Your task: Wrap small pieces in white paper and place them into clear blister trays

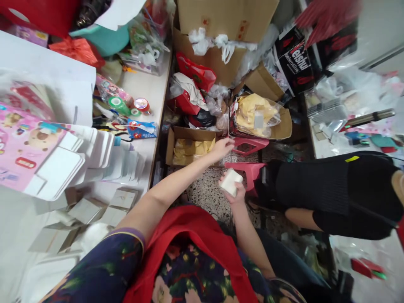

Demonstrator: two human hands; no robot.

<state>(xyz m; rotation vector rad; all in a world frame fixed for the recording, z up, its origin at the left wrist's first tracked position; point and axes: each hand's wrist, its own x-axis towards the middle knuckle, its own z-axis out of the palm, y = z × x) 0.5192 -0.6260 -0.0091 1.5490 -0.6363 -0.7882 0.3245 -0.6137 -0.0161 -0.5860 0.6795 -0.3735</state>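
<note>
My right hand [234, 190] is wrapped round a small white stack [231, 182], which looks like paper or card, above the speckled floor. Further forward, my left hand [224, 147] is stretched out between two cardboard boxes, by the edge of a pink stool [249, 146]. Its fingers are pressed together, and whatever they may hold is too small to tell. Left of that hand an open box [191, 134] contains yellowish paper-like pieces. Just beyond it, another open box [285, 123] holds a yellow heap in clear plastic with a small pale square on top.
At the left, a white table [158, 82] bears tape rolls, scissors, pink printed card and white stacks. A person in black [331, 185] is close on the right. Large cartons [227, 17] and bags stand ahead. Another cluttered table [328, 155] lies beyond that person.
</note>
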